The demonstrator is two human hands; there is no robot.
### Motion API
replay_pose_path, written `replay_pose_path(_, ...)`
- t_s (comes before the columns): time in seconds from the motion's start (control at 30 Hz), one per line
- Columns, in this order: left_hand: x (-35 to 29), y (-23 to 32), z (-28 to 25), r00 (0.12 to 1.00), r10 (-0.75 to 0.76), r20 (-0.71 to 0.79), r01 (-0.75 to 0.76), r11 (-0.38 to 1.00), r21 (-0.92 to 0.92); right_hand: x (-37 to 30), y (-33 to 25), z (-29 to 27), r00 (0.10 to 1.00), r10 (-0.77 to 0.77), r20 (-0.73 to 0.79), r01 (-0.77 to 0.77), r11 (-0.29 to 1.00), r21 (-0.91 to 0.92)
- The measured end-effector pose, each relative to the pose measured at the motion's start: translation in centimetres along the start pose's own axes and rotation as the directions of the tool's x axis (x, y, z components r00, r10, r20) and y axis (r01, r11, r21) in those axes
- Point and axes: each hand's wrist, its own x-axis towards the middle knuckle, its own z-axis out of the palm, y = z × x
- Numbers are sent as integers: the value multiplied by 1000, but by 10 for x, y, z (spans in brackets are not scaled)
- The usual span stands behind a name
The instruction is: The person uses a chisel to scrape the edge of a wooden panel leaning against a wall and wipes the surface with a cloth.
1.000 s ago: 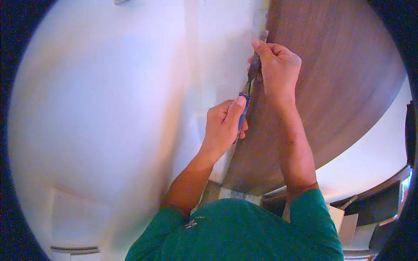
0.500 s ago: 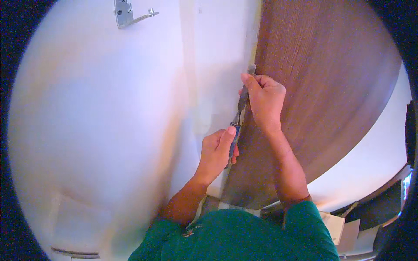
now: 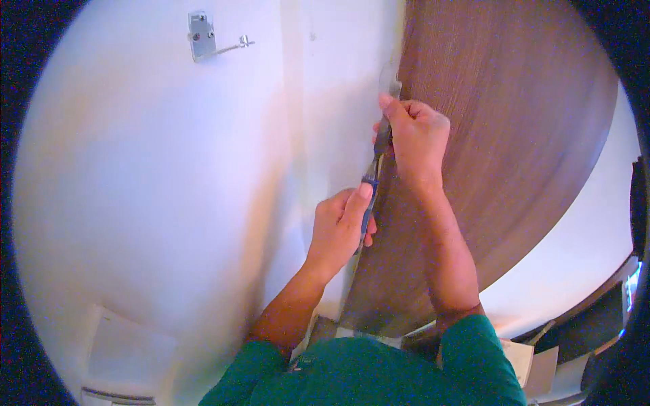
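A chisel (image 3: 382,135) with a flat metal blade and a dark blue handle slants up along the seam between a white frame (image 3: 338,128) and a brown wood-grain panel (image 3: 501,122). My left hand (image 3: 340,224) is wrapped round the handle, its thumb lying along the top. Higher up, my right hand (image 3: 420,141) pinches the blade between thumb and fingers, with its side close to the brown panel. The blade's tip shows just beyond the right thumb, at the panel's edge. Whether the tip touches the wood I cannot tell.
A metal bracket with a short arm (image 3: 202,37) is fixed on the white surface (image 3: 149,183) at the upper left. At the lower right stand pale boards (image 3: 518,358) and a dark area with a lit screen (image 3: 633,287). A slotted vent (image 3: 118,396) lies low at the left.
Both hands and the chisel have shifted slightly upward along the seam, the grip unchanged. The bracket sits a little lower and further right in view.
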Motion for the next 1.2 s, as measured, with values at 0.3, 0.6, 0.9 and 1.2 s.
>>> replay_pose_path(0.3,3,-39,-5,666,741,-80,-622,612,490,5,0,15,999,-1,-34,2,999,32)
replay_pose_path(0.6,24,-18,6,594,792,-142,-645,575,505,35,8,18,986,-156,-65,147,980,-134)
replay_pose_path(0.9,10,-41,-1,614,710,-343,-624,704,339,32,-35,-29,480,-813,331,717,145,-682)
replay_pose_path(1.2,4,-68,-8,691,614,-382,-554,789,267,104,-71,-66,51,-432,900,861,-437,-259)
